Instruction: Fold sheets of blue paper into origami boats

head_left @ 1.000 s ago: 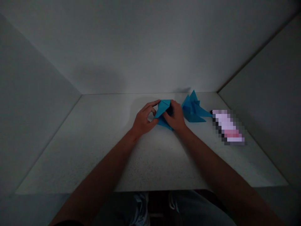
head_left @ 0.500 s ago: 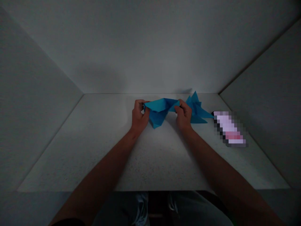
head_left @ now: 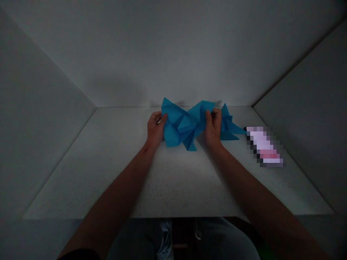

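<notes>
On the speckled white tabletop (head_left: 173, 180), mid-table, the blue origami paper (head_left: 176, 124) has gone from a narrower folded shape to a wide, loosely opened spread between the two hands. L hand (head_left: 155, 130) has its fingers curled against the paper's left side; R hand (head_left: 213, 127) seems to pinch a fold between thumb and fingers, tho the light's poor. A 2nd folded blue piece (head_left: 228, 128) sits just beside R hand, w/ a pixelated pink-and-white object (head_left: 264, 146) further right.

Left hand (head_left: 155, 130) and right hand (head_left: 213, 129) reach forward, fingers curled, well apart.
</notes>
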Motion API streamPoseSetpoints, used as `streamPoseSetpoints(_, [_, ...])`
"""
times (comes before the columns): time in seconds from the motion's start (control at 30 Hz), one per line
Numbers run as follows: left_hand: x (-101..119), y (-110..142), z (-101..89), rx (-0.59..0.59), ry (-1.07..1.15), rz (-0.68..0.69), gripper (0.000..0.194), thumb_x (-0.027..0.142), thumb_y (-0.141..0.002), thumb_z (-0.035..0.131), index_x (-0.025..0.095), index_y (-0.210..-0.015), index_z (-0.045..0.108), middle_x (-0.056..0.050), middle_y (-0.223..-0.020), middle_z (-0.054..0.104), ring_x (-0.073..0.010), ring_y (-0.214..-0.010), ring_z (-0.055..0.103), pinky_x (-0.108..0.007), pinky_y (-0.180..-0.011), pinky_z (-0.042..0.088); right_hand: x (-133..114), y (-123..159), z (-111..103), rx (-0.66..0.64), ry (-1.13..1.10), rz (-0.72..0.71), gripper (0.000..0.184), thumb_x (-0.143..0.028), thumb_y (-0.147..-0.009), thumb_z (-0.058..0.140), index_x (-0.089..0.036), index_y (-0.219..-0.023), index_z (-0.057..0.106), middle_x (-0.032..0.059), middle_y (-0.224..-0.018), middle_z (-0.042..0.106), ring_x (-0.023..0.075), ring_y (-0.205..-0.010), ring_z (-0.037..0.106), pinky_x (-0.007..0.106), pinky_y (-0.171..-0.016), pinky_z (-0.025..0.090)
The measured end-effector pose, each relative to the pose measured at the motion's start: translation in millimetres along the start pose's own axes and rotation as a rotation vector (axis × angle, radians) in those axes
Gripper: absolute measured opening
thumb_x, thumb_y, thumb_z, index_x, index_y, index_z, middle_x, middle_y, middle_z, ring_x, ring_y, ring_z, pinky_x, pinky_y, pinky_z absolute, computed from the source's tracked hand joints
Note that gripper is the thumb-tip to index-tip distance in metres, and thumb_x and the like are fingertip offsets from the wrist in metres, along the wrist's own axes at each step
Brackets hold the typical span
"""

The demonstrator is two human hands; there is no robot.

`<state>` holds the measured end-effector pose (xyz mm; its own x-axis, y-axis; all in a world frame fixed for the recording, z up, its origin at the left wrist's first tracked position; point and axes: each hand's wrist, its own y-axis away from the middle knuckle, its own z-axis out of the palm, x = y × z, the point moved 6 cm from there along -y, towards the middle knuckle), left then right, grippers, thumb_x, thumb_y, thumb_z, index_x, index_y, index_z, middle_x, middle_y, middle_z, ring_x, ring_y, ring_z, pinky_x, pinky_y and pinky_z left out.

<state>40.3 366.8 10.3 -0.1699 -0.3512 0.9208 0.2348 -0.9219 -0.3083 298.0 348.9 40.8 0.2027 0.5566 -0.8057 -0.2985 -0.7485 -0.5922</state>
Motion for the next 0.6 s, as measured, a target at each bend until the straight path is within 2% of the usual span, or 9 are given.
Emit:
streamPoseSetpoints(0.1, [-1, -3, -4.2, 0.022, 0.073, -0.005, 0.049, 0.063, -0.081, 0.086, 0.023, -0.100, 0.067, -0.004, -0.094, 0.075, -0.0161, -0.083, 0.070, -0.027, -0.075, 0.056, 6, 4, 15, -0.164, -0.038, 0.064, 0.041, -0.066, -0.096, 0.070, -0.027, -0.106, 0.065, 0.0025, -0.096, 0.068, 0.0223, -0.094, 0.066, 0.040, -0.091, 0.056])
streamPoseSetpoints(0.17, [-2, -6, -9.5, 0.043, 0.102, -0.007, 0.048, 0.062, -0.081, 0.087, 0.023, -0.101, 0.068, -0.004, -0.093, 0.075, -0.0167, -0.084, 0.070, -0.028, -0.075, 0.056, 10, 7, 21, -0.226, -0.069, 0.115, 0.042, -0.067, -0.095, 0.070, -0.027, -0.110, 0.070, 0.0047, -0.103, 0.074, 0.0245, -0.102, 0.070, 0.042, -0.096, 0.058])
streamPoseSetpoints(0.27, [-6, -12, -18.6, 0.051, 0.118, -0.033, 0.048, 0.060, -0.078, 0.089, 0.023, -0.101, 0.068, -0.003, -0.091, 0.074, -0.0175, -0.083, 0.071, -0.029, -0.073, 0.056, 14, 8, 23, -0.233, -0.134, 0.172, 0.047, -0.067, -0.096, 0.069, -0.027, -0.119, 0.073, 0.0081, -0.118, 0.078, 0.0279, -0.117, 0.070, 0.046, -0.105, 0.057])
streamPoseSetpoints(0.33, [-9, -18, -24.9, 0.041, 0.118, -0.074, 0.050, 0.060, -0.076, 0.091, 0.022, -0.100, 0.069, -0.003, -0.089, 0.074, -0.0181, -0.081, 0.070, -0.029, -0.070, 0.056, 17, 9, 23, -0.253, -0.189, 0.219, 0.050, -0.068, -0.093, 0.072, -0.027, -0.122, 0.074, 0.0091, -0.124, 0.078, 0.0296, -0.121, 0.071, 0.048, -0.106, 0.058])
streamPoseSetpoints(0.5, [-7, -34, -46.7, 0.057, 0.057, -0.099, 0.052, 0.061, -0.071, 0.093, 0.022, -0.097, 0.069, -0.004, -0.086, 0.072, -0.0196, -0.081, 0.070, -0.029, -0.066, 0.055, 26, 10, 27, -0.342, -0.279, 0.330, 0.057, -0.070, -0.086, 0.080, -0.027, -0.123, 0.074, 0.0095, -0.123, 0.078, 0.0308, -0.112, 0.074, 0.050, -0.099, 0.063])
streamPoseSetpoints(0.6, [3, -38, -63.6, 0.079, -0.010, -0.104, 0.055, 0.062, -0.069, 0.091, 0.021, -0.097, 0.069, -0.004, -0.086, 0.072, -0.0195, -0.080, 0.069, -0.029, -0.067, 0.055, 29, 8, 26, -0.339, -0.265, 0.345, 0.057, -0.070, -0.085, 0.079, -0.028, -0.122, 0.073, 0.0092, -0.120, 0.078, 0.0303, -0.112, 0.074, 0.048, -0.095, 0.064])
